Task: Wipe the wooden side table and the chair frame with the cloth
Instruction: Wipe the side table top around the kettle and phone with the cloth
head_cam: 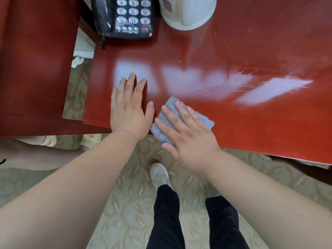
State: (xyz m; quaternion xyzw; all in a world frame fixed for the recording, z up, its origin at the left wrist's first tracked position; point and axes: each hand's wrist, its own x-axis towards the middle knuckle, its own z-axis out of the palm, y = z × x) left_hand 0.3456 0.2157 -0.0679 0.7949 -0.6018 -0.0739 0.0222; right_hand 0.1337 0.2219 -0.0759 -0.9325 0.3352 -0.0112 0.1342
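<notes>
Bright, soft light; white glare on table top [251,42]; wide-angle edge distortion.

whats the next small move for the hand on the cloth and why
Probably slide the right hand, pressed flat on the blue-grey cloth, forward and to the right across the wooden side table. The cloth sits at the near edge, and pale specks lie farther in; the left hand lies flat beside it.
</notes>
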